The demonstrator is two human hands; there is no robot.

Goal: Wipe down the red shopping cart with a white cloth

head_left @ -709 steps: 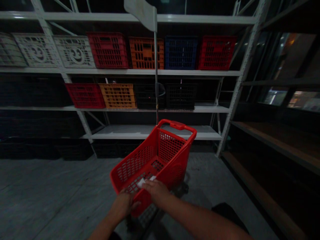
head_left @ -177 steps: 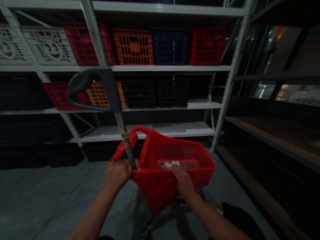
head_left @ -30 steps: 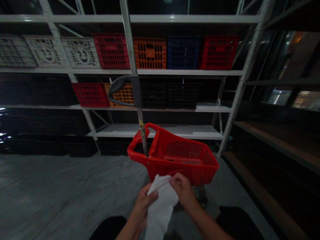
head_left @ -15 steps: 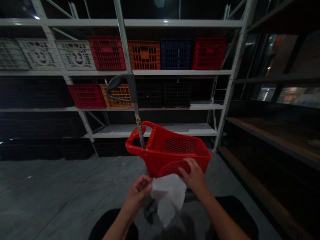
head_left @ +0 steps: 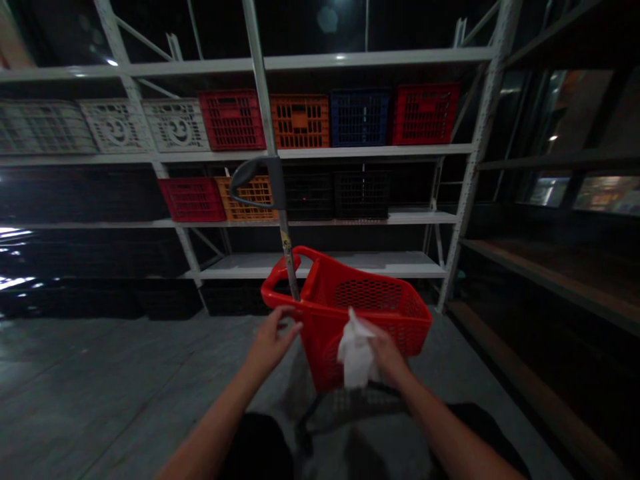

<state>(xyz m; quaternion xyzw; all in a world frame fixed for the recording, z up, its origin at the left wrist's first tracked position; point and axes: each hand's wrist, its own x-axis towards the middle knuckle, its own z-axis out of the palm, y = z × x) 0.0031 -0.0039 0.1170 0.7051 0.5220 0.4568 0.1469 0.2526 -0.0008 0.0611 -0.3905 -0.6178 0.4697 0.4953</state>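
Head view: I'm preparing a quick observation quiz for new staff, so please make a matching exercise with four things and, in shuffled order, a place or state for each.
Column one
1. White wipe
2. Blue crate
3. Left hand
4. Red cart

Column two
A. Open, holding nothing
B. Standing on the floor in front of the shelves
C. Held in the right hand
D. Between an orange crate and a red crate

Right pairs: 1-C, 2-D, 3-A, 4-B
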